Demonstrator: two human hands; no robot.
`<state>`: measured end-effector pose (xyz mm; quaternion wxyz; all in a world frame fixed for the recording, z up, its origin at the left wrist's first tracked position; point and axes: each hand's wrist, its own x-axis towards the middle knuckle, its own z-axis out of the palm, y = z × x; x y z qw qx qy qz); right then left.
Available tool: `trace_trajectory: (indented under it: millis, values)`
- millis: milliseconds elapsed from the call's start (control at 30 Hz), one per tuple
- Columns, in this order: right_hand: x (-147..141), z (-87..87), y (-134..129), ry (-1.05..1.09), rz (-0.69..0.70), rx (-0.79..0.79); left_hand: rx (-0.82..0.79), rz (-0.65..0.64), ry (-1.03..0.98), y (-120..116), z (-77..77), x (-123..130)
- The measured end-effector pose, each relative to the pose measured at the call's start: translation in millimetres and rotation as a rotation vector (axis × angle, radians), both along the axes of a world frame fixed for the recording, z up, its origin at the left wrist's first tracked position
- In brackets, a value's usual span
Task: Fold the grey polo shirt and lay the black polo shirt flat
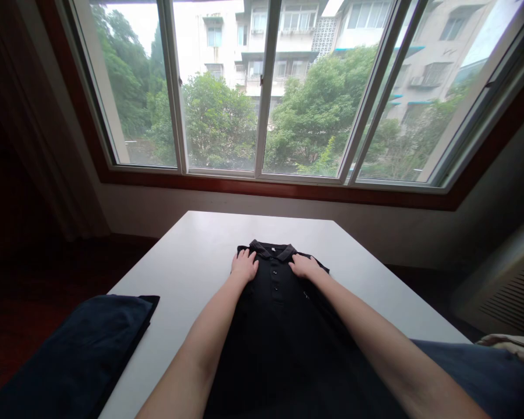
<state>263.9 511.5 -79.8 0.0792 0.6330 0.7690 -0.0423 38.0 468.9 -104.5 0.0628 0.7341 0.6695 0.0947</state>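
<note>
A black polo shirt (279, 326) lies front side up on the white table (187, 256), its collar toward the window and its buttons in the middle. My left hand (245, 265) rests flat on the shirt's left shoulder in view, beside the collar, with its fingers apart. On the opposite shoulder, just right of the collar, my right hand (304, 266) lies with its fingers spread on the cloth. The lower end of the shirt runs out of the bottom of the view.
Dark blue folded cloth (82, 355) lies at the table's left edge. More blue cloth (475, 372) is at the lower right, beside a beige cloth (513, 344). Beyond the table is a wide window (262, 178); a slatted unit (513, 297) stands at right.
</note>
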Motion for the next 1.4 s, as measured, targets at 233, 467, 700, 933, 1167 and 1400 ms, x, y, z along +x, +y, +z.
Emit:
trace_trajectory:
  millis: [233, 467, 700, 933, 1167, 1400]
  values:
    - [2.1, -6.7, 9.4, 0.019, 0.002, -0.007, 0.003, 0.035, 0.002, 12.3, 4.5, -11.3]
    - [-3.9, -6.0, 21.9, 0.036, -0.006, -0.006, -0.014, 0.052, 0.003, 26.4, 8.5, -16.8]
    - [-11.2, -8.4, 45.0, 0.058, -0.014, -0.013, -0.016, 0.052, 0.018, 49.6, 4.6, -25.8]
    - [-14.7, -2.5, 47.2, 0.091, 0.02, 0.031, 0.022, 0.077, 0.0, 51.7, 10.5, -26.4]
    - [2.0, 13.1, -22.0, 0.142, 0.268, 0.301, 0.23, -0.17, 0.032, -47.6, 34.8, -15.7]
    - [23.2, 16.3, -85.6, -0.077, 0.235, 0.288, 0.094, -0.12, 0.258, -101.9, 51.5, -27.8]
